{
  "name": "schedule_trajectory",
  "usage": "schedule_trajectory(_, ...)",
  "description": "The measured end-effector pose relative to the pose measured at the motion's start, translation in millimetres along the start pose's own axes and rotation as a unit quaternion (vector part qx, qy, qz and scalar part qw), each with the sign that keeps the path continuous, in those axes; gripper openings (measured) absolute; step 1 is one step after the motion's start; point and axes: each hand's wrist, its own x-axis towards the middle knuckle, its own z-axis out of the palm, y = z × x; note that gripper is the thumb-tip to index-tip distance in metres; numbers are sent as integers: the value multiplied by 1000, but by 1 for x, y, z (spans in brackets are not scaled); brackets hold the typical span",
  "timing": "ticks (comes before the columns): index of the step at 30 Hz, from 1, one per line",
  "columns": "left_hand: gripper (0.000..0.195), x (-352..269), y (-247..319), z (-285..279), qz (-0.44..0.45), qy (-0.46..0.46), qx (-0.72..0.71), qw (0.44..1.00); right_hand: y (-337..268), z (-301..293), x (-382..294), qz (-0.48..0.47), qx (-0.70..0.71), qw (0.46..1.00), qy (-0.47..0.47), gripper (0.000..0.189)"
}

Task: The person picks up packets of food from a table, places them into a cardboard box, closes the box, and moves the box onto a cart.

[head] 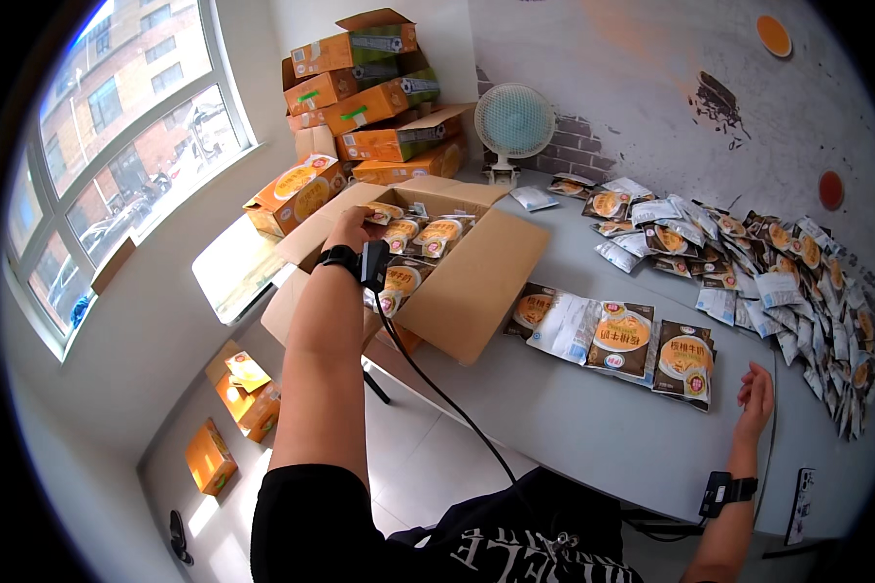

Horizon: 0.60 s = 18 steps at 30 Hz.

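My left hand (pixel 356 224) reaches over the near-left edge of an open cardboard box (pixel 474 284). Its fingers are on a snack pouch (pixel 383 212) at the box's back-left corner; the grip is partly hidden by the hand. More brown-and-white pouches (pixel 437 235) lie face up in rows inside. On the table to the right of the box, a row of overlapping pouches (pixel 622 339) lies flat, one showing its white back. My right hand (pixel 755 397) hovers over or rests by the table, right of that row, holding nothing, its fingers loosely curled.
A large heap of pouches (pixel 765 270) covers the table's far right side. Behind the box stand a small fan (pixel 515 124) and stacked orange cartons (pixel 379 95). A phone (pixel 800 506) lies at the table's right front. More cartons (pixel 211 457) sit on the floor at left.
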Motion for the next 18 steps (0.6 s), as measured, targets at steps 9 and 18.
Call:
schedule_trajectory(9,17,60,-20,8,-11,6,-1,1000,3,-5,0,9,-31,999,27,34)
schedule_trajectory(18,60,75,-21,-35,167,-77,143,973,11,0,3,25,-40,999,16,34)
